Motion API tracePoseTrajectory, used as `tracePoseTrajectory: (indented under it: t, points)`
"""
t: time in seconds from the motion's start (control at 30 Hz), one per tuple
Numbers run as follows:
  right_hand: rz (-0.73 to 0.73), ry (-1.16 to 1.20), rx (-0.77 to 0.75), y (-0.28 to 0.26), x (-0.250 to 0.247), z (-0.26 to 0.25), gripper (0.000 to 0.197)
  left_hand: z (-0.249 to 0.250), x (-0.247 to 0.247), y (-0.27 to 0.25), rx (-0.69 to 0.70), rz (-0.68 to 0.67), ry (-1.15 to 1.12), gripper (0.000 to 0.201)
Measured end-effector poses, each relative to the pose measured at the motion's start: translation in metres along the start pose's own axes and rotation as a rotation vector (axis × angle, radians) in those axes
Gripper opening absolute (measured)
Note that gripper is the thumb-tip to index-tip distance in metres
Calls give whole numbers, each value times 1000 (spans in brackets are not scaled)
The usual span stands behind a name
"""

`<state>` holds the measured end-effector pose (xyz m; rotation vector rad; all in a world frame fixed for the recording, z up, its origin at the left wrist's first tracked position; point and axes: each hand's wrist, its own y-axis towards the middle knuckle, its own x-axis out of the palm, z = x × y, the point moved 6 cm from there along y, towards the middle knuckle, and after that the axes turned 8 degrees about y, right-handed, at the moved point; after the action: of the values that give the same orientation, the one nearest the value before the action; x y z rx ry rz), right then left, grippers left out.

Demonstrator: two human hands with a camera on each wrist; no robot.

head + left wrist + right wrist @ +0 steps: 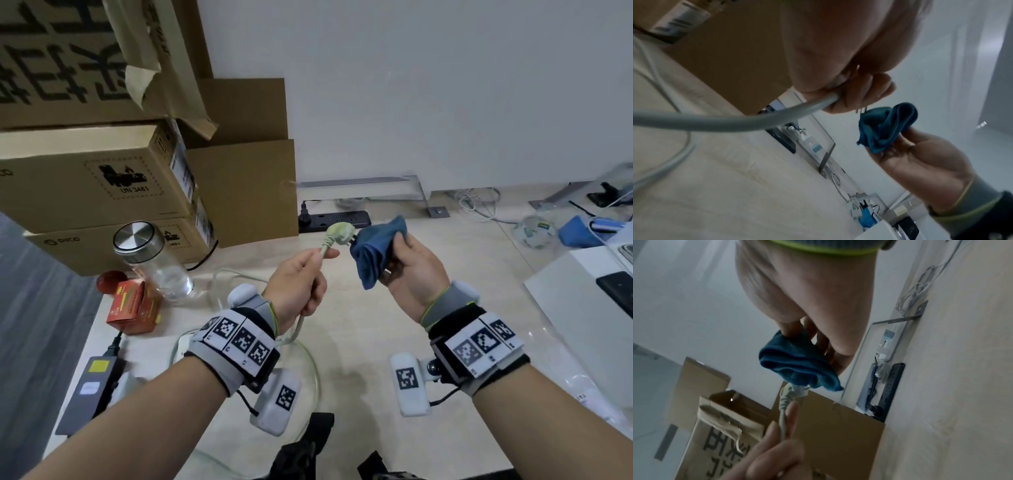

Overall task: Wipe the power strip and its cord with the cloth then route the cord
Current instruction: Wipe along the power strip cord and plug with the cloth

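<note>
My left hand [301,277] grips the pale cord [298,329] just below its plug [339,233], which it holds up above the table. The cord [725,123] runs out of the fist and loops down onto the tabletop. My right hand [407,263] holds a bunched blue cloth [376,253] against the plug's prongs. In the right wrist view the cloth [797,366] covers the plug tip [795,391]. The white power strip body is mostly hidden behind my left wrist.
Stacked cardboard boxes [102,178] stand at the left. A glass jar [154,260] with a metal lid, a red box [133,308] and a grey power adapter [92,390] sit near the left edge. A black power strip [335,219] lies by the wall.
</note>
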<state>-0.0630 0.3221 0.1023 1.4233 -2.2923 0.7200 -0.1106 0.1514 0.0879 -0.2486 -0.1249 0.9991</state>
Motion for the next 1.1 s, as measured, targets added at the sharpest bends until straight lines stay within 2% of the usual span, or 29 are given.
tracePoseTrajectory:
  t: [0.13,0.2,0.27,0.33,0.37,0.43,0.53,0.57,0.7,0.83,0.9,0.93,1.0,1.07,1.1]
  points:
    - [31,87,-132,2,4,-26,27,5,7,2,37,65,40,23]
    - [12,34,-210,0,10,-33,26,4,6,4,81,133,119,21]
    - [5,-219,-340,-6,21,-33,24,8,8,4,169,173,241,21]
    - [-63,-628,-473,-12,36,-20,18,15,16,0,285,156,368,21]
    - [-96,-809,-517,-13,40,-11,26,18,20,-3,330,139,428,23]
    - [-66,-931,-519,-15,40,-2,37,20,24,-7,373,116,502,24]
    - [47,-862,-449,-12,29,-4,20,21,25,-11,415,84,500,23]
    - [61,-887,-427,-11,27,-4,22,21,24,-10,415,78,491,23]
    - [95,-966,-418,4,19,-2,48,18,27,-11,381,45,442,26]
    - [81,-871,-382,15,11,3,49,13,36,-8,243,-89,412,30]
    - [70,-723,-317,17,11,9,47,9,39,-7,213,-159,434,31]
    - [113,-549,-232,18,8,12,49,7,39,-8,208,-180,415,30]
    - [191,-108,36,20,-1,19,56,8,37,-9,209,-175,398,28]
    - [92,313,249,18,1,18,57,10,30,-9,211,-108,427,31]
    - [42,458,297,18,3,15,52,12,26,-8,212,-74,432,32]
